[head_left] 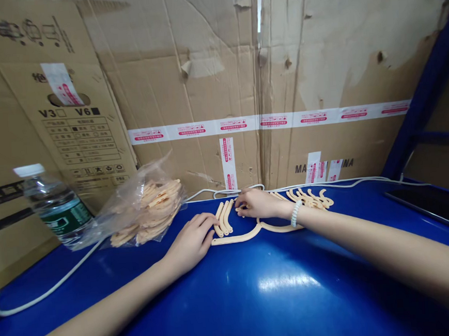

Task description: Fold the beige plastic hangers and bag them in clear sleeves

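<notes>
While the left hand [189, 240] rested half-curled fingers against curved beige strips [226, 220] on the far-middle tabletop [204, 304], grip undeterminable, the right hand [256, 204] appeared to pinch a small beige piece [240, 212]. Strips seemed light, semi-stiff, best held mid-length. Tabletop: glossy blue, backed by cardboard [218, 85].

I get moderate light, apparently from above, throwing white glare on the table [288, 283] below the fingers [207, 222]. The strips [223, 219] beside them look slightly soft; far to their right, wide-angle stretch slants the post [425, 98].
</notes>
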Tool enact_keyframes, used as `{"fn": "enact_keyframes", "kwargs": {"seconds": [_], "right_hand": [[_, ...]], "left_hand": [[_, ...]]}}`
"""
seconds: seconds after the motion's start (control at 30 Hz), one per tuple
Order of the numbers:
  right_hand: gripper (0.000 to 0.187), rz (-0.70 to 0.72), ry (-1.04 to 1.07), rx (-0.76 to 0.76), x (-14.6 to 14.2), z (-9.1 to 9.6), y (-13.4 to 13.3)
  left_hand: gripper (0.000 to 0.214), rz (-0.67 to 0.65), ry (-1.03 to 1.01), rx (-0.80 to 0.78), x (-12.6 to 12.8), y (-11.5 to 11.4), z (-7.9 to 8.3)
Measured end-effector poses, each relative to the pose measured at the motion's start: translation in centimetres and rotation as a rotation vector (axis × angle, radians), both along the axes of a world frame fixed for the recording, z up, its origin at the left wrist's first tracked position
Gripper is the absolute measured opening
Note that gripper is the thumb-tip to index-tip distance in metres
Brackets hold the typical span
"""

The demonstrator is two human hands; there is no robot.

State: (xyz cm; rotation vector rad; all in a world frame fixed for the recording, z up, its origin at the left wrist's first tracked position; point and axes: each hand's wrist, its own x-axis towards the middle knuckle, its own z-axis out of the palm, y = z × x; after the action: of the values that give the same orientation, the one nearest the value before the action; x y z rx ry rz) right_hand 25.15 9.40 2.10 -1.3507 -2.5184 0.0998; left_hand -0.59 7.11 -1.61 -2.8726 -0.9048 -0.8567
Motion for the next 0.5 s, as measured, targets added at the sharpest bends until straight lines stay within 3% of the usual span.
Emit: {"fn": "enact_keyframes", "kwargs": {"seconds": [0.27, 0.5], "right_hand": [[0.022, -0.027, 0.36, -0.046, 0.5, 0.4, 0.6], [0.022, -0.069, 0.956, -0.24, 1.4, 1.8, -3.8]], "left_hand": [[0.022, 0.139, 0.021, -0.03, -0.1, -0.2, -0.1], [0.019, 0.118, -0.001, -0.13, -0.4, 0.7, -0.4]]}}
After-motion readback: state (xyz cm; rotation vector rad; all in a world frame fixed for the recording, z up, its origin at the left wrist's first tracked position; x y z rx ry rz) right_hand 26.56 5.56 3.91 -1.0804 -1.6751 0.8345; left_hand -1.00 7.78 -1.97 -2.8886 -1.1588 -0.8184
